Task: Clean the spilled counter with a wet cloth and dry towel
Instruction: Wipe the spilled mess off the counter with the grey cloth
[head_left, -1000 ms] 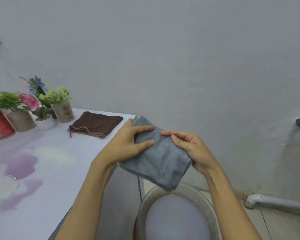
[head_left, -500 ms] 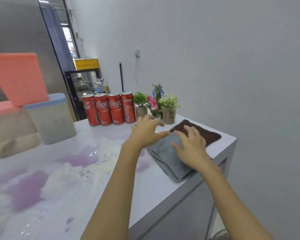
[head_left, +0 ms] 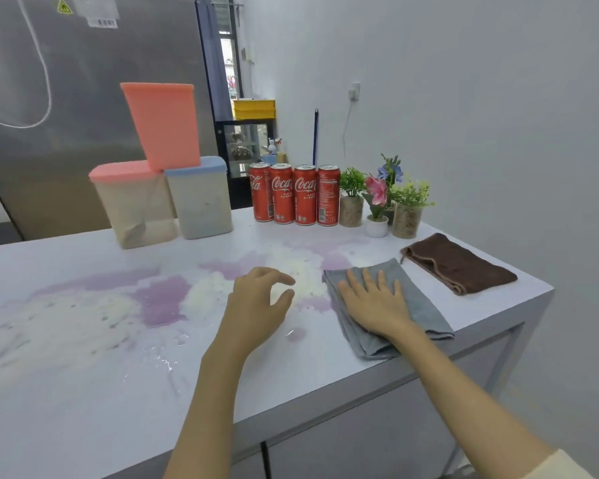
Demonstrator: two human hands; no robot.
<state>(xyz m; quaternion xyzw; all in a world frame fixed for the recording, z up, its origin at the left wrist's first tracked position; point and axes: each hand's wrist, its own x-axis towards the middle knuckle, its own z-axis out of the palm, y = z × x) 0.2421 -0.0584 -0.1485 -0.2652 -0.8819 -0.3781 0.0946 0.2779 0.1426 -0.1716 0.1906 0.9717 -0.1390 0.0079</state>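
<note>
Grey cloth lies folded on the table, near its right end and close to the near edge, and I have my right hand flat on top of it, fingers straight and spread, palm pressing down. The cloth's far left corner touches the edge of the spill, a wide mess of purple liquid and white powdery patches that runs from the cloth leftward across the middle of the table, with wet glints nearer to me.

My left hand hovers over the spill just left of the cloth, holding nothing; its fingers are loosely curled with the thumb apart from them. I cannot tell whether it touches the surface.

The brown towel lies folded at the far right of the table, apart from the cloth and untouched.

Along the far edge I see four red cans standing in a row, and to their right a cluster of small potted plants. Left of the cans stand two pale tubs, one with a pink lid and one with a blue lid, with a pink tub stacked upside down across them. A steel fridge fills the background on the left.
</note>
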